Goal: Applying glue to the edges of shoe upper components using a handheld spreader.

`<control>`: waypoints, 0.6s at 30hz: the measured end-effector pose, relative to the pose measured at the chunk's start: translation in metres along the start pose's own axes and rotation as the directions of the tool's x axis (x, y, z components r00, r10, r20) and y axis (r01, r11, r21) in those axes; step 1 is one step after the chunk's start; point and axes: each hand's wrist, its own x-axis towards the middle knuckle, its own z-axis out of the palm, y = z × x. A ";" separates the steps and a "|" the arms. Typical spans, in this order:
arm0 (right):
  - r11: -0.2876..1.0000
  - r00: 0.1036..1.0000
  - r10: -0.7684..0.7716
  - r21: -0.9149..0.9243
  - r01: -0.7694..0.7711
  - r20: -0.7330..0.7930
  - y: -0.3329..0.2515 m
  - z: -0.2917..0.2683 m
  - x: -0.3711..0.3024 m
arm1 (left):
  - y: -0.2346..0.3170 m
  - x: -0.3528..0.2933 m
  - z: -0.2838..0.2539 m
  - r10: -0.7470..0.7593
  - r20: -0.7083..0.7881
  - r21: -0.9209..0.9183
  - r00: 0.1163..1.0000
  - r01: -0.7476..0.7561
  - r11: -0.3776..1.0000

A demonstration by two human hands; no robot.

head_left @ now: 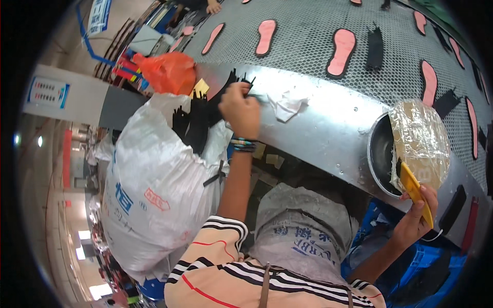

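Observation:
My left hand reaches to the near edge of the metal ledge and is closed on thin black pieces from a dark pile lying on top of a big white woven sack. My right hand grips a yellow brush handle; its tip rests at the rim of a steel bowl. A crumpled clear plastic sheet covers most of that bowl. A crumpled white rag lies on the ledge beside my left hand.
Beyond the ledge runs a perforated conveyor belt carrying pink insoles and black pieces. An orange plastic bag sits at the left end. Another person's hand shows at the far top. A blue crate is under my right arm.

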 end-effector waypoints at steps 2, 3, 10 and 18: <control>0.998 1.000 0.024 0.058 -0.025 0.013 -0.003 0.005 0.007 | -0.041 0.008 -0.022 -0.039 0.031 0.270 0.999 0.029 0.962; 0.995 0.999 0.020 0.092 -0.025 0.049 -0.006 0.009 0.011 | -0.073 0.013 -0.026 -0.032 0.047 0.294 0.998 0.017 0.956; 0.989 0.994 0.048 0.132 -0.060 0.095 -0.022 0.002 0.022 | -0.150 0.041 -0.002 -0.006 0.396 0.322 0.918 -0.133 0.937; 0.994 0.995 0.080 0.073 -0.085 0.066 -0.020 -0.007 0.019 | -0.122 0.057 -0.027 0.066 0.200 0.278 0.978 -0.121 0.953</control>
